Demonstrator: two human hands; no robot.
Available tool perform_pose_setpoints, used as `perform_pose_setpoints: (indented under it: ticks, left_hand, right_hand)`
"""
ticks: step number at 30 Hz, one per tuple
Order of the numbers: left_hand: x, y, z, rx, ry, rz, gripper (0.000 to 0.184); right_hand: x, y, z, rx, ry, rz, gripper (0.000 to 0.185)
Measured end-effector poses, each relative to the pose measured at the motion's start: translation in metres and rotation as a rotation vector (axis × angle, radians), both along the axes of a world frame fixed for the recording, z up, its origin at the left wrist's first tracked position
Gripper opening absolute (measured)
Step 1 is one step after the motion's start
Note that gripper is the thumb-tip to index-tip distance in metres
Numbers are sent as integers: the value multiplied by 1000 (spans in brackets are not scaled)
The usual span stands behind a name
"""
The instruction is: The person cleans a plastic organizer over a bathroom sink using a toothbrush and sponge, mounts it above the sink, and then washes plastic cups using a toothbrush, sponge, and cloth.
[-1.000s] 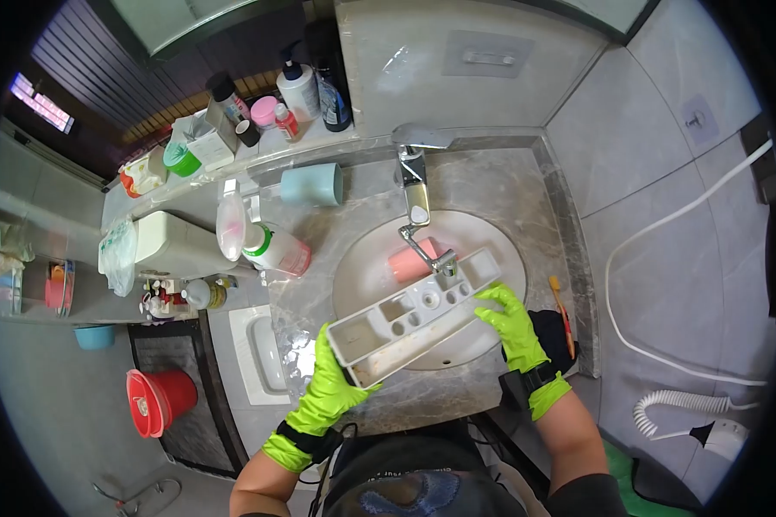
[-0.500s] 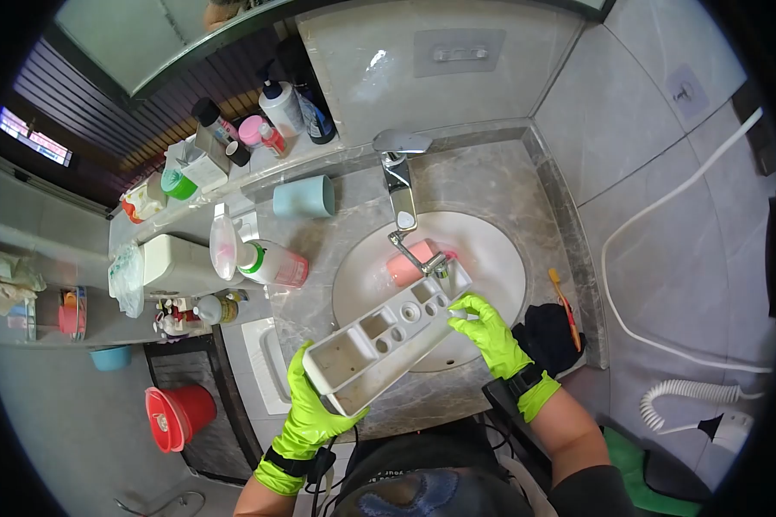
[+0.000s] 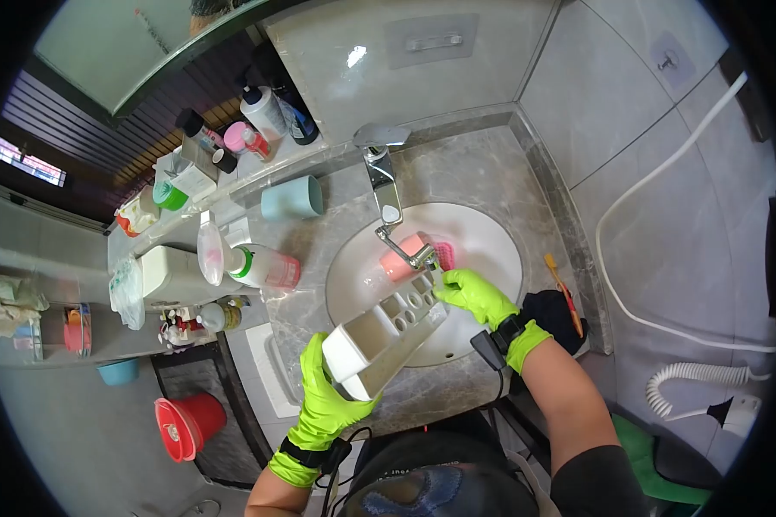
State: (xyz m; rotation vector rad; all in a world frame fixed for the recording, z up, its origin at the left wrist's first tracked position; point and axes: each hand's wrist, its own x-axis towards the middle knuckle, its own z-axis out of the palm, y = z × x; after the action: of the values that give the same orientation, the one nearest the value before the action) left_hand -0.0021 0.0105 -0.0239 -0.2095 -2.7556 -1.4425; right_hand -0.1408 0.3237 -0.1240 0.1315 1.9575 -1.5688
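A long white toothbrush holder (image 3: 366, 338) with a large compartment and several round holes is held aslant over the sink (image 3: 510, 246). My left hand (image 3: 328, 398), in a lime-green rubber glove, is closed round its near end. My right hand (image 3: 481, 298), gloved alike, pinches the far end just below the faucet (image 3: 383, 185). The swivel spout hangs over that far end, where water seems to run. Behind the holder a pink cup (image 3: 403, 258) lies in the basin, with a bright pink piece (image 3: 444, 255) beside it.
Left of the sink stand a spray bottle (image 3: 263, 265) and a light-blue cup (image 3: 291, 199) on its side. A dark cloth (image 3: 550, 317) and an orange toothbrush (image 3: 563, 289) lie at the right counter edge. A red bucket (image 3: 200, 422) stands at lower left.
The toothbrush holder has tipped, its near end now higher and its far end lower under the spout. Both hands have moved with it. The camera view has shifted slightly.
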Motion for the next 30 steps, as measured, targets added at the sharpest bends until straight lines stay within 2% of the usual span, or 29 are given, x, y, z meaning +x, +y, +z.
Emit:
perform_pose_setpoints:
  ticks: [1, 4, 7, 10, 11, 14, 17, 20, 22, 23, 26, 27, 30]
  left_hand:
    - [0, 0, 0, -7, -4, 4, 128]
    - [-1, -1, 0, 0, -8, 2, 128]
    - [3, -3, -3, 73, -40, 14, 127]
    - [8, -3, -8, 53, -19, 73, 123]
    - [9, -3, -7, 29, 0, 61, 122]
    - [8, 2, -2, -36, 70, 29, 120]
    - [5, 6, 10, -111, 145, -13, 118]
    - [3, 5, 25, -184, 179, -62, 116]
    - [3, -1, 32, -207, 194, -90, 115]
    - [4, 0, 38, -156, 182, -55, 110]
    - [0, -3, 76, -263, 200, -151, 104]
    - [-1, -3, 88, -288, 240, -196, 102]
    - [-17, 4, 137, -466, 342, -343, 104]
  right_hand:
    - [-1, 1, -27, -53, 59, 17, 28]
    - [-3, -4, -36, 162, 117, 99, 24]
    - [9, -3, -32, -378, 51, -291, 18]
    - [6, -2, -13, -341, 0, -516, 17]
    - [4, -1, -8, -344, -8, -476, 15]
    - [2, -16, -9, -124, 134, -155, 16]
    - [0, -20, -15, -178, -143, -197, 18]
    - [3, -27, 19, -69, -125, -149, 19]
    - [19, -18, -12, -375, -29, -335, 20]
    - [28, -13, -29, -527, 19, -424, 21]
    - [38, -4, -54, -472, -58, -678, 21]
    - [39, -2, -51, -310, -59, -631, 20]
    - [45, -14, -18, -395, 98, -701, 25]
